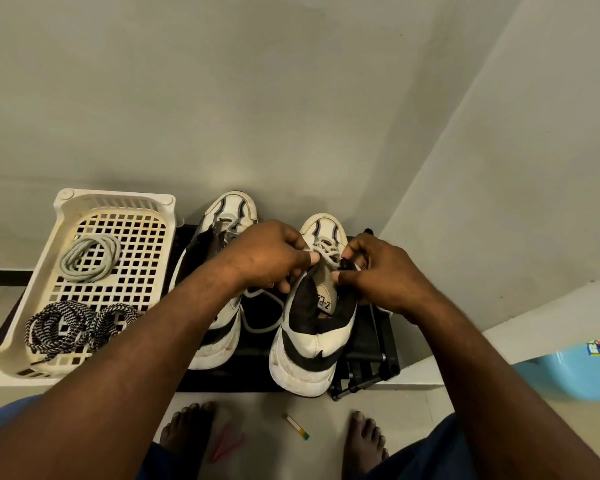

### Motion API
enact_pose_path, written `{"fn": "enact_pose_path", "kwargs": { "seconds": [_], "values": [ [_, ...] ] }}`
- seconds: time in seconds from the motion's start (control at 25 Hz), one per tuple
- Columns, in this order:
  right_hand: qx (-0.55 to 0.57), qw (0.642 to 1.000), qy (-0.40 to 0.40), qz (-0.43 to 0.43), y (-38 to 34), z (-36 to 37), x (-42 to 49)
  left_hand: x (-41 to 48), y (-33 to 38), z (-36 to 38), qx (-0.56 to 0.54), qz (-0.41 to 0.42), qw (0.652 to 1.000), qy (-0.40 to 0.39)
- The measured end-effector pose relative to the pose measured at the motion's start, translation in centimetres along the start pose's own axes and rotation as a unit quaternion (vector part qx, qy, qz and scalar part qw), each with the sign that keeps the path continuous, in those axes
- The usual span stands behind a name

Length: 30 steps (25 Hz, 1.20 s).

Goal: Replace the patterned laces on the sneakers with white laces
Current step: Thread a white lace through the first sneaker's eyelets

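Curled fingers (313, 259) on white lace (327, 251)

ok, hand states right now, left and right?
Left hand: closed, pinching the white lace on the sneaker.
Right hand: closed, pinching that sneaker's eyelet edge.

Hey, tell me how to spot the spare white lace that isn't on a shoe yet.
Look at the cream plastic basket left of the sneakers. The white lace lies coiled in its far half. Unlike the black-and-white patterned laces bundled nearer the person, it is plain and pale.
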State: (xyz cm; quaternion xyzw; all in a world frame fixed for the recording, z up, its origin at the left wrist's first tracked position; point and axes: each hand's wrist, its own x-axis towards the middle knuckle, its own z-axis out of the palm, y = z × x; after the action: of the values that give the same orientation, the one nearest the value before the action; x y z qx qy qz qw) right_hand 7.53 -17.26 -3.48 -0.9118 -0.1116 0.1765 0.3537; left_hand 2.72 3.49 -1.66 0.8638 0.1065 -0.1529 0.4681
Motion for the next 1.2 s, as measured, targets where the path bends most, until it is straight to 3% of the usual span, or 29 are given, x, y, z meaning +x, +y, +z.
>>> {"fn": "enact_pose_path", "kwargs": {
  "seconds": [0.12, 0.24, 0.32, 0.4, 0.52, 0.64, 0.8, 0.96, 1.12, 1.2],
  "values": [
    [-0.022, 0.994, 0.099, -0.027, -0.1, 0.7, 0.6, 0.0, 0.2, -1.4, -0.096, 0.007, 0.995, 0.017],
    [-0.084, 0.986, 0.133, -0.053, -0.5, 1.3, 0.6, -1.0, 0.5, -3.5, -0.224, 0.004, 0.968, -0.115],
    [-0.090, 0.985, 0.139, -0.051, -0.6, 1.5, 0.5, -1.7, 0.4, -4.4, -0.194, -0.020, 0.959, -0.207],
    [-0.092, 0.986, 0.135, -0.044, -0.6, 1.4, 0.6, -2.2, 0.4, -4.3, -0.109, -0.066, 0.966, -0.226],
    [-0.082, 0.987, 0.134, -0.038, -0.6, 1.2, 0.8, -1.7, 0.1, -2.6, -0.080, -0.121, 0.985, -0.098],
    [-0.009, 0.991, 0.133, -0.022, -0.5, 0.7, 1.0, -0.7, 0.3, -0.9, -0.090, -0.086, 0.992, 0.002],
    [-0.025, 0.996, 0.083, -0.015, -0.1, 0.1, 1.0, 0.6, 0.2, 1.4, 0.134, 0.023, 0.988, 0.079],
    [-0.113, 0.989, 0.094, -0.005, -0.6, 0.6, 0.9, 1.2, 0.4, 2.7, 0.160, 0.043, 0.980, 0.108],
    [-0.022, 0.996, 0.075, 0.035, -0.9, -0.3, 0.7, 2.0, -0.5, 2.4, 0.126, 0.024, 0.983, 0.129],
    [-0.036, 0.997, 0.053, 0.050, -1.0, -0.7, 0.6, 2.4, -1.0, 2.4, 0.111, 0.020, 0.985, 0.127]
  ]
}}
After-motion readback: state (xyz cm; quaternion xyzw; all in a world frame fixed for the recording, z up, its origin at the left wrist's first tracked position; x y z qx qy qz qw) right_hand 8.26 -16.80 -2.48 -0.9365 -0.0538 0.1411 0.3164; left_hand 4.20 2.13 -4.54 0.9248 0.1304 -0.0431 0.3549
